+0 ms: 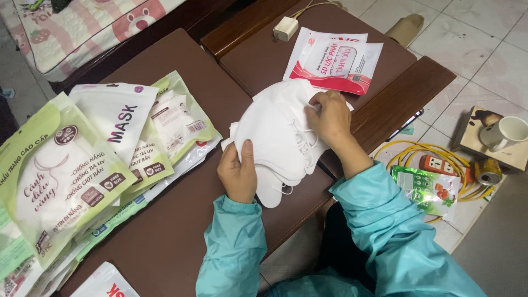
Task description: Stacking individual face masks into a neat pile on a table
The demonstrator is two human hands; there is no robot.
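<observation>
Where both hands grip, soft white masks stack — rounded, cloth-like.

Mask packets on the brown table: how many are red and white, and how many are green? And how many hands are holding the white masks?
Red and white packets: 2, stacked by the charger, plus part of 1 more at the bottom edge.
Green packets: at least 3 in the overlapping pile; others underneath are too hidden to count.
Hands on the white masks: 2, left hand and right hand.
Total: at least 8.

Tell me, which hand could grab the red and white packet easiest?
Probably the right hand: it rests on the masks just below the red and white packet. The left hand is farther away.
</observation>
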